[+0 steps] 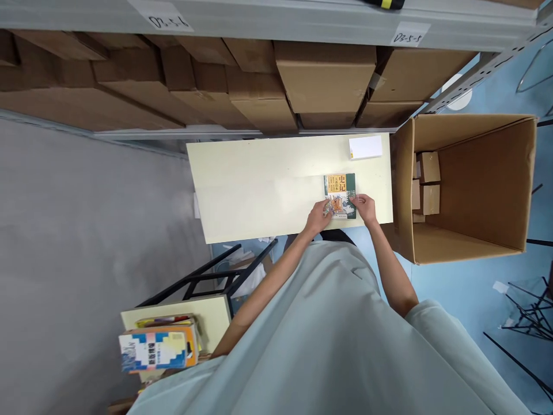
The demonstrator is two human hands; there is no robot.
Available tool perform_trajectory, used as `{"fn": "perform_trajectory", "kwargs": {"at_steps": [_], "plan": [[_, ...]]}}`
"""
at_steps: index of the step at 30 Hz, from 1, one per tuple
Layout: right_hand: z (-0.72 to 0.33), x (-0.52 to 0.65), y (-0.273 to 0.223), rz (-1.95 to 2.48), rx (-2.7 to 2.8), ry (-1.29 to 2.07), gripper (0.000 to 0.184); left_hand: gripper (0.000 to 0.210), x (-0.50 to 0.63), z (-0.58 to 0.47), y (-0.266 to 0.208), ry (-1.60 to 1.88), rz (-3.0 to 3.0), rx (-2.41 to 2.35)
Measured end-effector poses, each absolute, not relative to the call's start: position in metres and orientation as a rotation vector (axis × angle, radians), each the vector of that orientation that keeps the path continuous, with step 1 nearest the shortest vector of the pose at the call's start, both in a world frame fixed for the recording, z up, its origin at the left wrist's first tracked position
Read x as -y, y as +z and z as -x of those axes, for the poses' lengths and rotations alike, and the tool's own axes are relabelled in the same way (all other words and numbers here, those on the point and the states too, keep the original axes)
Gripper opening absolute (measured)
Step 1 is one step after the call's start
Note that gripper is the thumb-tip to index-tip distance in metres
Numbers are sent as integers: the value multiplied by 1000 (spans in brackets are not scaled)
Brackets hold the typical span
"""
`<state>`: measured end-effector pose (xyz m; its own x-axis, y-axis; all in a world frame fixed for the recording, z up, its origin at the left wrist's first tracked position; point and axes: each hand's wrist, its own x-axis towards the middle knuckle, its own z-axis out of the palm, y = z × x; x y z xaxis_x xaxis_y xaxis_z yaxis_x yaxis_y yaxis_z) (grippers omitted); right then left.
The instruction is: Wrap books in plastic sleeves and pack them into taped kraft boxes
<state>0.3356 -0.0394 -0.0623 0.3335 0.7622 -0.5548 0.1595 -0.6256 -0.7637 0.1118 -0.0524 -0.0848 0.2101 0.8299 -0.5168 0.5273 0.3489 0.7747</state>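
A book with a green, yellow and white cover lies on the cream table, near its front edge. At the book's lower left corner, my left hand has its fingers closed on something small and shiny that I cannot make out. My right hand grips the book's right edge between thumb and fingers. A white box or pad sits at the table's back right corner, beyond both hands.
To the right of the table stands a large open carton with several small boxes inside. Cardboard boxes fill the shelf behind, under a grey beam. At lower left, a stack of books rests on a small stand.
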Motion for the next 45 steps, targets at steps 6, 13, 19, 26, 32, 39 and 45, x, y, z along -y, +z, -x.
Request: {"fn": "perform_trajectory", "kwargs": {"at_steps": [6,13,19,26,32,39,45], "plan": [[-340,36,-29,2130,1041,1103,40,59,51,-129,-79,364,-1319,-1352],[-320,32,10,2275,1381,936,20,53,42,-145,-70,401,-1278,-1291],[-279,35,24,2198,1577,980,18,36,38,-113,-35,550,-1142,-1321],[-228,37,10,1913,1720,1230,20,37,35,-83,-17,645,-1000,-1500],[-254,32,-27,1842,1551,1469,18,23,25,-61,-53,451,-996,-1832],[-296,16,-58,2225,1263,1347,22,19,25,-52,-79,430,-974,-1883],[-260,12,-76,2283,1221,1342,22,20,28,-52,-84,393,-968,-1983]]}}
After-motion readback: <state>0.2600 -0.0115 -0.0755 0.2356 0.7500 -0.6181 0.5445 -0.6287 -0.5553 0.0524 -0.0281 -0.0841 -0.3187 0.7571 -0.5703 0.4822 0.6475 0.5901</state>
